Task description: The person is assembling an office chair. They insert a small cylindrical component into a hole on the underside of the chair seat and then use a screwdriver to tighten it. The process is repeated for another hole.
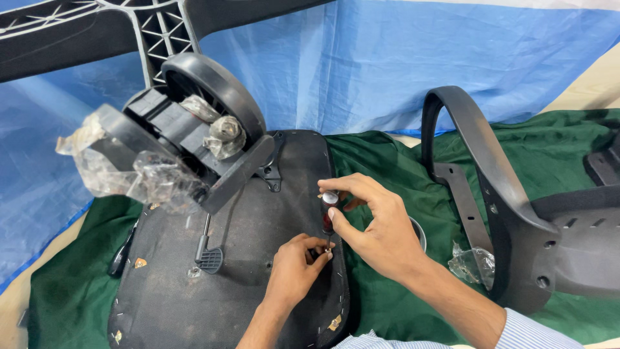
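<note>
The right hand [378, 223] is pinched around a small screwdriver [329, 216] with a dark red handle and a pale cap, thumb and fingers closed on the handle, which stands nearly upright. The left hand [296, 266] is pressed together at the tool's tip, fingertips touching the shaft where it meets the black chair seat underside [258, 278]. The tip sits close to the seat's right edge, at about 3 o'clock on the panel.

At 10 o'clock from the hands, a black caster wheel [216, 84] on the chair's star base [77, 29] hangs over the seat, with crumpled clear plastic wrap [123, 171] clinging to its housing; it crowds the upper left of the panel. A black lever with a ribbed paddle [208, 257] lies at 9 o'clock of the left hand, well apart. A black-handled tool [121, 255] lies on the seat's left edge.

At 3 o'clock, a curved black armrest frame [478, 161] arches over green cloth [400, 304], beside a grey plastic chair part [581, 252]. A small clear plastic bag [470, 264] lies at the frame's foot. Open cloth lies between the right wrist and the frame. A blue tarpaulin [400, 58] backs the scene from 11 to 2 o'clock. Small brass-coloured tabs [334, 322] and staples dot the seat's rim.
</note>
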